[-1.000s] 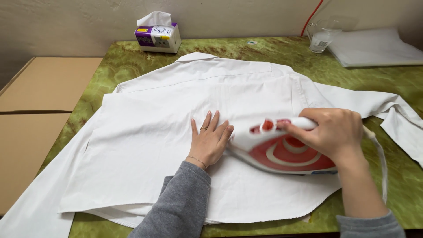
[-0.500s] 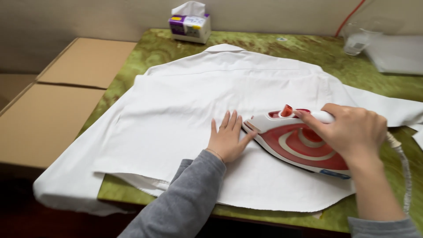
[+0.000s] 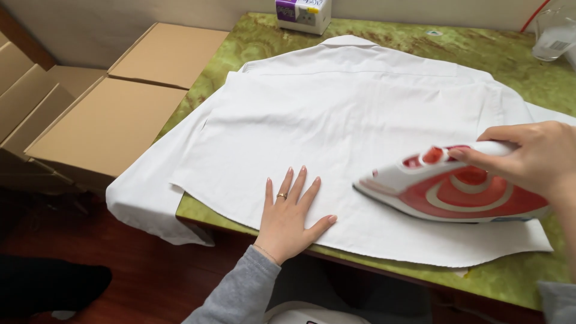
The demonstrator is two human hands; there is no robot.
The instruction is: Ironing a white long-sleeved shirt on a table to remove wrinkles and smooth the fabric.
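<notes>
A: Where are we with the shirt (image 3: 354, 114)?

B: It lies spread flat, back up, on the green table (image 3: 510, 66), collar toward the wall, one sleeve drooping over the near left edge. Our left hand (image 3: 291, 213) is pressed flat on the cloth near the hem, fingers spread, gripping nothing. Our right hand (image 3: 534, 157) is wrapped around the handle of the red and white iron (image 3: 450, 191), which sits sole down on the shirt.

A: What changed in the last second?

B: A second ago the iron's nose was right against our left fingers. Now there is a clear stretch of cloth between them: the iron has drawn back toward the right, and the left hand has slid down and left toward the hem. The view has also swung left, so the cardboard boxes (image 3: 114, 114) beside the table take up more of it.

A: And what do we make of that?

B: We judge that the strip between hand and iron has just been pressed, and that the left hand is now holding the fabric taut for another pass. The left part of the back looks untouched by the iron from here.

A: Anything else around?

B: A tissue box (image 3: 303, 12) at the far edge, and a clear jug (image 3: 555, 33) at the far right corner.
</notes>
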